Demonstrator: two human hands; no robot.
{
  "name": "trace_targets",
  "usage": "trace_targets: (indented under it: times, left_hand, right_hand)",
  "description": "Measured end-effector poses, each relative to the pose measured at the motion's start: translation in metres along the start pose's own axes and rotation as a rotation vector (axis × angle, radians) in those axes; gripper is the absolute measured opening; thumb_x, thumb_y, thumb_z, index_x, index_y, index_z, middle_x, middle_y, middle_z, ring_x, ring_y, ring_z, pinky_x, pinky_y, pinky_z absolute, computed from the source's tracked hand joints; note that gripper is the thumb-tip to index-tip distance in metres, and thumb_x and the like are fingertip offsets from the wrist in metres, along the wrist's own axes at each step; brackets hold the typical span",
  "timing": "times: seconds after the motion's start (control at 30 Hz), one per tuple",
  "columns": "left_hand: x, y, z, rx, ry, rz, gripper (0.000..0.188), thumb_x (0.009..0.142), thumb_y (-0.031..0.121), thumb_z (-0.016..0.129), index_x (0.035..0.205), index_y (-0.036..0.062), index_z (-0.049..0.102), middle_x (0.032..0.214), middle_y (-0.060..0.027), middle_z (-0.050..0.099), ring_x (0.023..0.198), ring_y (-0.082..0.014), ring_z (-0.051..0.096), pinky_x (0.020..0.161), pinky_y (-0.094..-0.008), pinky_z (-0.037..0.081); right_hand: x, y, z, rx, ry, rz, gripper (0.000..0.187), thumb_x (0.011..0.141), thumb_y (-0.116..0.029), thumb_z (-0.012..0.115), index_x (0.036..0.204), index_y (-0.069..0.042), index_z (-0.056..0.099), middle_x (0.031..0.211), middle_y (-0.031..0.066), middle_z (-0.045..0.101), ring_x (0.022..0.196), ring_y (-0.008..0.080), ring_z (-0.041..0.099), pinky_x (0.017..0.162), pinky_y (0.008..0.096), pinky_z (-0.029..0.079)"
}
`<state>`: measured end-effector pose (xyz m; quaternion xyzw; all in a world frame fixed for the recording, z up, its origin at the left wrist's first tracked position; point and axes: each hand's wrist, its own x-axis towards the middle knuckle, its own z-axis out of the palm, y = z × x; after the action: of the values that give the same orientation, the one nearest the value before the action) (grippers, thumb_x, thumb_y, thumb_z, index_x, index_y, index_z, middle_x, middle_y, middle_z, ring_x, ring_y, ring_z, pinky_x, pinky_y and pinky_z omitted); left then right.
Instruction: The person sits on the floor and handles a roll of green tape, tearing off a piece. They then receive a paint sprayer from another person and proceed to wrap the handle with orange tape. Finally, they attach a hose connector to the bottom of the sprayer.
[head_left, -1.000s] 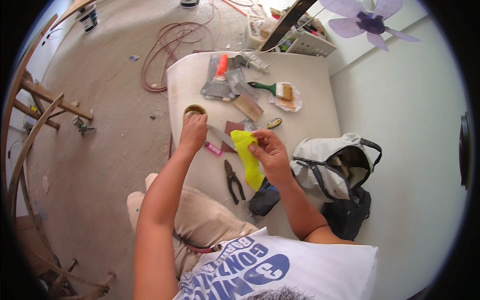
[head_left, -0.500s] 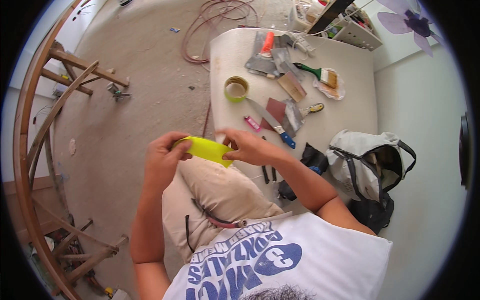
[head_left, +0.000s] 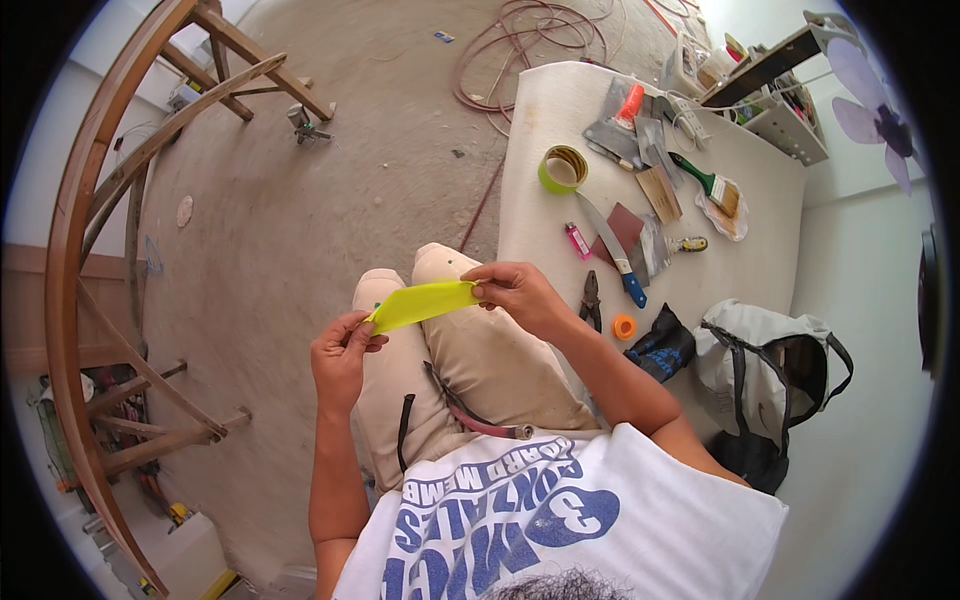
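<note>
A strip of yellow-green tape [head_left: 425,303] is stretched between my two hands above my knees. My left hand [head_left: 346,342] pinches its left end between thumb and fingers, while my right hand [head_left: 512,295] grips the other end a little higher. On the white-covered surface to the right stands a roll of green tape [head_left: 548,180], apart from both hands. Closer to my right hand lie a pink lighter [head_left: 578,241], a knife with a blue handle [head_left: 633,287], and dark pliers [head_left: 591,301].
Scrapers [head_left: 629,105] and a green-handled paintbrush [head_left: 713,184] lie on the white surface [head_left: 540,110]. A grey bag [head_left: 735,365] stands at the right, a wooden frame [head_left: 70,230] at the left. A hose [head_left: 480,65] coils on the floor; a purple fan [head_left: 888,128] is far right.
The tape strip, slanting down rightward before, now rises toward the right and is held wider apart. The whole view has shifted, with the table now farther right and the pliers in sight.
</note>
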<state>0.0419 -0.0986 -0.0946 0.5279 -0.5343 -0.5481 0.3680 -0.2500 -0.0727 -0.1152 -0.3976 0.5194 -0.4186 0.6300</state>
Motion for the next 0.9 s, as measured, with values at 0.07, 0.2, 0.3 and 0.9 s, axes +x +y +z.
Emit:
trace_targets:
  times: [0.07,0.2,0.3,0.9]
  left_hand:
    - [-0.004,-0.002,-0.005,-0.036,-0.001,-0.015,0.021,0.099,0.013,0.065,0.113,-0.0023,0.066,0.088,-0.0091,0.072,0.075,-0.0165,0.073,0.068,-0.0288,0.061]
    - [-0.005,-0.003,-0.012,-0.195,-0.024,-0.129,0.022,0.099,0.013,0.065,0.114,-0.0019,0.065,0.089,-0.0097,0.072,0.072,-0.0169,0.073,0.067,-0.0299,0.062]
    - [-0.005,0.004,-0.013,-0.330,-0.048,-0.208,0.021,0.100,0.013,0.063,0.115,-0.0014,0.065,0.090,-0.0099,0.072,0.071,-0.0172,0.073,0.067,-0.0301,0.062]
    - [-0.019,0.167,0.028,0.821,-0.285,0.416,0.037,0.093,0.009,0.064,0.126,0.0033,0.050,0.091,-0.0189,0.072,0.079,-0.0397,0.069,0.068,-0.0455,0.053]
  right_hand:
    - [-0.002,-0.002,0.004,0.026,0.009,-0.019,0.020,0.096,-0.004,0.065,0.113,0.003,0.072,0.092,0.0035,0.070,0.080,0.0092,0.060,0.075,0.0249,0.052]
    - [-0.006,-0.002,0.008,0.033,0.028,-0.052,0.019,0.095,-0.004,0.066,0.112,0.001,0.073,0.092,0.0033,0.070,0.080,0.0090,0.061,0.075,0.0243,0.052]
    - [-0.009,0.000,0.007,0.045,0.030,-0.070,0.020,0.095,-0.005,0.066,0.113,0.001,0.072,0.092,0.0025,0.070,0.081,0.0086,0.061,0.075,0.0241,0.052]
    - [-0.031,-0.129,0.050,-0.795,-0.084,-0.743,0.026,0.090,-0.015,0.070,0.114,-0.004,0.067,0.101,0.0115,0.068,0.100,0.0309,0.063,0.090,0.0429,0.049]
